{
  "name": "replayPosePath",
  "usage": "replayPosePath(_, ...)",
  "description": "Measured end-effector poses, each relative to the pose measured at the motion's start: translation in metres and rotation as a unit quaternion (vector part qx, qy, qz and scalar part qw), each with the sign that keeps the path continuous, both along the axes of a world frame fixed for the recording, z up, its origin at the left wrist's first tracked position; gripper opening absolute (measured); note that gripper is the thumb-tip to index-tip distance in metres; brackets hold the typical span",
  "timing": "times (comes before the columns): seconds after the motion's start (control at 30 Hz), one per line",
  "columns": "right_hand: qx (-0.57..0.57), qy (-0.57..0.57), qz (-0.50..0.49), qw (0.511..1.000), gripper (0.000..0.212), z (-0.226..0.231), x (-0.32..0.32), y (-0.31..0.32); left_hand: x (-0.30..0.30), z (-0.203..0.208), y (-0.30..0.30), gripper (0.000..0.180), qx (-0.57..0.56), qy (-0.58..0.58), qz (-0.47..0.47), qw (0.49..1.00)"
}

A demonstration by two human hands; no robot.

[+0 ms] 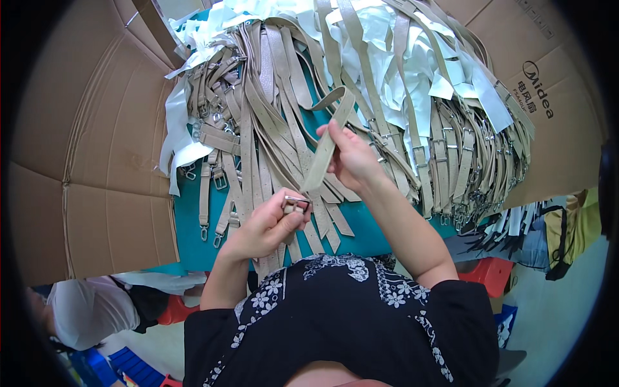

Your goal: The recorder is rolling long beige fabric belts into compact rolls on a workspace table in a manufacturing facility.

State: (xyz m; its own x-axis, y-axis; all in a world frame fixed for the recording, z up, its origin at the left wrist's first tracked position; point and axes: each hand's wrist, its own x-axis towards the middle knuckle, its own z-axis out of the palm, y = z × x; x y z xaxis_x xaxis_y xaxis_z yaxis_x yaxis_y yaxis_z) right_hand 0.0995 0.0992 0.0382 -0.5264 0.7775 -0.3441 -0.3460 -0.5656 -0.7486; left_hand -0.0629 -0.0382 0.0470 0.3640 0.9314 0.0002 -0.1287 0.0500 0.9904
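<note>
the left hand [274,224] grips a shiny rectangular metal buckle [296,200], the right hand [353,155] pinches a smooth beige strap [322,161], near piled straps [246,142] and a right-side cardboard carton [556,151] with dark lettering [538,90].

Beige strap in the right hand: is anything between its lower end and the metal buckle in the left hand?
Nothing visible stands between them. The beige strap slants from the right hand down close to the metal buckle in the left hand; the other straps lie behind.
</note>
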Motion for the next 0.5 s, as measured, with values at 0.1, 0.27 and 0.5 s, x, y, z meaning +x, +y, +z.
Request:
replayPosePath(0.1, -0.003, 0.001, 0.005, 1.0, 0.029, 0.004, -0.008, 0.001, 0.0, 0.003, -0.002, 0.021, -0.015, 0.054, 0.018, 0.998)
replayPosePath(0.27, 0.008, -0.045, 0.079, 0.996, 0.03, 0.008, -0.022, -0.017, 0.0, -0.005, 0.007, 0.018, 0.018, 0.093, 0.077, 0.993)
replayPosePath(0.5, 0.059, -0.116, 0.192, 0.973, 0.029, 0.025, -0.012, -0.041, 0.002, -0.017, 0.02, 0.024, 0.121, 0.254, 0.2, 0.939)
